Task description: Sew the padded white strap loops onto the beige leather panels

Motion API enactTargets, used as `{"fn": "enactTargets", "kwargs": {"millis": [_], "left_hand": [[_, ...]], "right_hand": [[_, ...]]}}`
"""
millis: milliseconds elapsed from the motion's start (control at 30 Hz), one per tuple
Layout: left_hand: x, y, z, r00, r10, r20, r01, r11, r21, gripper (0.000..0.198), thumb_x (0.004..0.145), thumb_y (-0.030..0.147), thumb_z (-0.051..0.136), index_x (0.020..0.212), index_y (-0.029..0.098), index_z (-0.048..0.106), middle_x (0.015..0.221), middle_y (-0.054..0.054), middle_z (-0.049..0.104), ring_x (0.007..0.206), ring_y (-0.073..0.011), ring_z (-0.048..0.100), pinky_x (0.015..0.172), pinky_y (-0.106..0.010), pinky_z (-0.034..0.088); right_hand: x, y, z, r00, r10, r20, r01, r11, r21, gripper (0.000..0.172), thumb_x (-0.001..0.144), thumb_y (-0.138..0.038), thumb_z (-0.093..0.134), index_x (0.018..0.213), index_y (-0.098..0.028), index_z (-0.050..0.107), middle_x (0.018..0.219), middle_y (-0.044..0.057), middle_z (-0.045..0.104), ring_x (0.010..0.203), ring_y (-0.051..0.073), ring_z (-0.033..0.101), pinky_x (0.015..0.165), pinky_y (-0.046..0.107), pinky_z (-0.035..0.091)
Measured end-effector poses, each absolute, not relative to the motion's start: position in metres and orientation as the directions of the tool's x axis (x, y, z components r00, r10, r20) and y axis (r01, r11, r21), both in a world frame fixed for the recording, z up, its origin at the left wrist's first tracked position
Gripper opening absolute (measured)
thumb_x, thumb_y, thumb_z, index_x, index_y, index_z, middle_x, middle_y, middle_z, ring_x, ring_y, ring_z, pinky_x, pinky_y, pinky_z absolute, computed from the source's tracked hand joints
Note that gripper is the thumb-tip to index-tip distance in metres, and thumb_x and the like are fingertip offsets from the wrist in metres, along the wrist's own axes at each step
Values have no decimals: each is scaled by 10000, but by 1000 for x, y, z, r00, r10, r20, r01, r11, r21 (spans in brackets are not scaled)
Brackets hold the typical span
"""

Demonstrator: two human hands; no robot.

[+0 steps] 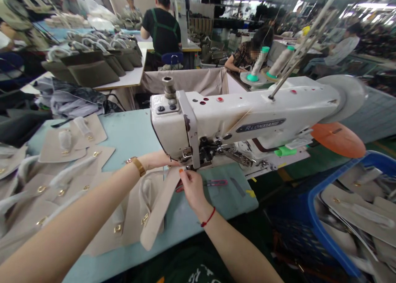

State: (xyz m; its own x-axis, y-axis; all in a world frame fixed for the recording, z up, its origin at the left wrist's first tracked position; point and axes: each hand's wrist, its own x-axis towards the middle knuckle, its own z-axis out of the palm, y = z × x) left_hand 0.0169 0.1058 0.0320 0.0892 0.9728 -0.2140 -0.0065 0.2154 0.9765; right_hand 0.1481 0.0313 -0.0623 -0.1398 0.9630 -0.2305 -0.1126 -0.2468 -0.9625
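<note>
A white sewing machine [216, 118] stands across the table in front of me. Under its head lies one end of a beige bag panel [161, 211], which slants down toward me. My right hand [192, 188] pinches the panel's right edge close to the presser foot. Stretched behind the panel, my left hand [159, 160] reaches to the needle area; its fingertips are hidden by the machine head and the panel. Just right of my right hand lies a pair of pink-handled snips [216, 182]. Another beige panel with a wrapped handle [145, 196] sits left of the held one.
Several beige panels with wrapped handles and gold rings [64, 180] cover the table's left side. A blue basket [312, 208] at the right holds more panels. Dark bags [93, 68] stand on a table behind. Co-workers [162, 27] sit farther back. Thread cones [258, 64] rise behind the machine.
</note>
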Motion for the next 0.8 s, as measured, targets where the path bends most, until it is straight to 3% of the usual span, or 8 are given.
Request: {"fn": "enactTargets", "kwargs": {"millis": [167, 333, 467, 633, 800], "left_hand": [[17, 101, 21, 183, 949, -258, 2, 262, 965, 332, 374, -21, 780, 442, 215, 556, 490, 31, 585, 806, -293, 669, 710, -320, 541], [16, 93, -4, 145, 952, -270, -34, 277, 960, 241, 437, 117, 823, 604, 213, 680, 656, -18, 695, 830, -281, 651, 702, -340, 552], [15, 90, -8, 160, 941, -297, -63, 310, 949, 297, 433, 157, 848, 703, 192, 729, 734, -44, 722, 853, -284, 649, 696, -338, 553], [10, 92, -8, 350, 895, -278, 133, 246, 960, 355, 598, 342, 795, 908, 177, 746, 903, -30, 751, 982, -271, 636, 911, -374, 502], [7, 91, -19, 400, 874, -274, 196, 211, 958, 312, 682, 387, 728, 903, 168, 748, 900, -36, 752, 892, -244, 646, 847, -350, 512]], "right_hand": [[152, 35, -65, -143, 961, -235, 2, -237, -971, 389, 872, -462, 473, 604, -183, 519, 521, -8, 523, 488, 129, 537, 447, 208, 441], [159, 37, -71, -178, 958, -223, 28, -222, -975, 389, 880, -443, 484, 602, -177, 541, 520, -6, 548, 470, 123, 533, 478, 216, 445], [162, 39, -71, -191, 958, -215, 18, -215, -976, 368, 868, -442, 498, 617, -175, 535, 511, -12, 537, 445, 117, 532, 434, 201, 399], [164, 40, -63, -210, 946, -248, 26, -248, -968, 366, 850, -458, 495, 625, -173, 539, 505, -12, 530, 456, 127, 544, 420, 199, 375], [164, 37, -56, -197, 951, -240, 46, -236, -971, 337, 831, -443, 488, 618, -182, 485, 536, -20, 506, 471, 117, 510, 424, 197, 363]]}}
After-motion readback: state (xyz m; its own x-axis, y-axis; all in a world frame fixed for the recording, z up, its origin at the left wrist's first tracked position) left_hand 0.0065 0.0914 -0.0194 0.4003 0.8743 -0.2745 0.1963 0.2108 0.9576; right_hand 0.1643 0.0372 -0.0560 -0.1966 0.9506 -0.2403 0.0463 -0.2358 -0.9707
